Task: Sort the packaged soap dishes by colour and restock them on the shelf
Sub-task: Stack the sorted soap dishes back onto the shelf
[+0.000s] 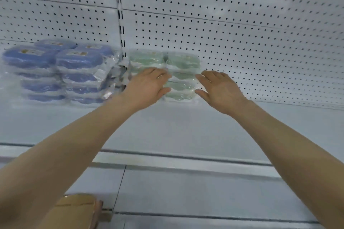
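Stacks of green packaged soap dishes (pixel 181 61) stand at the back of the white shelf (pixel 176 130), against the pegboard. My left hand (pixel 149 85) lies on the left front of the green stacks with its fingers spread. My right hand (pixel 219 89) is at their right side, fingers apart, close to or touching the wrapping. Neither hand holds a pack. Several stacks of blue packaged soap dishes (pixel 55 69) stand to the left on the same shelf, apart from the green ones, with loose wrapper ends between the two groups.
A white pegboard wall (pixel 242 29) backs the shelf, with a slotted upright post (pixel 121 24) between two panels. Bare shelf surface lies to the right of the green stacks. A cardboard box (pixel 78 208) sits low at the bottom left, below the shelf's front edge.
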`<action>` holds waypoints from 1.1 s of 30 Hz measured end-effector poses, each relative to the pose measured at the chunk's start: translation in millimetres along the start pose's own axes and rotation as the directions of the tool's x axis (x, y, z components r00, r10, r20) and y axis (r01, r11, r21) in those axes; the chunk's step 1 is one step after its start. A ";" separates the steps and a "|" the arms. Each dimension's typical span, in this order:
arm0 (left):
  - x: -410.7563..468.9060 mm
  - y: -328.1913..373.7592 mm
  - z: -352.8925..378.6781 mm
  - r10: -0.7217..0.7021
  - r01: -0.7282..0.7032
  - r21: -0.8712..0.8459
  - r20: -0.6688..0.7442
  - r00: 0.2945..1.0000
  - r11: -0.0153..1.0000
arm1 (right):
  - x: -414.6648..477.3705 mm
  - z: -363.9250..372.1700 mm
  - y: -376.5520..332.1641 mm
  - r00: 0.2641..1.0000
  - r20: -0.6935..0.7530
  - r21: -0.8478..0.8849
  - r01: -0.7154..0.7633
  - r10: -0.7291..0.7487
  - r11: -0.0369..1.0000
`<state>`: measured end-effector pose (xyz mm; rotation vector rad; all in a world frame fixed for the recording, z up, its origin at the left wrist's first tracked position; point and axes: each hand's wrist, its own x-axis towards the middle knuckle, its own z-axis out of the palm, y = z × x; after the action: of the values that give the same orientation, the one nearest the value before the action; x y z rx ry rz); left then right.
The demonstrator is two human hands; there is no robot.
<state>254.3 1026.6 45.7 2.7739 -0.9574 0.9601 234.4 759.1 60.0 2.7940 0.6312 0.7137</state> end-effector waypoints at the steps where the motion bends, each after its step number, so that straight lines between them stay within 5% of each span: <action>1: -8.7 12.3 -1.3 0.021 -0.021 -0.014 -0.003 1.000 1.000 | -20.7 -2.5 -4.7 1.000 0.011 -0.005 -0.015 0.015 1.000; 11: -81.8 162.3 10.0 0.176 -0.155 -0.342 0.034 0.984 0.927 | -246.0 -21.6 -43.2 0.981 0.045 -0.056 -0.187 0.190 0.981; 18: -99.7 281.0 36.1 0.350 -0.269 -0.480 0.087 0.933 0.835 | -393.9 -17.5 -37.5 0.904 0.161 -0.100 -0.385 0.397 0.917; 33: -60.1 598.1 111.6 0.559 -0.283 -0.683 0.218 0.800 0.673 | -666.4 -37.3 85.6 0.597 0.309 -0.186 -0.725 0.740 0.663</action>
<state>-65.3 549.8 -165.0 2.2107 -1.6840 -0.0194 -282.4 387.9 -159.0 2.9678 -0.6678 0.2636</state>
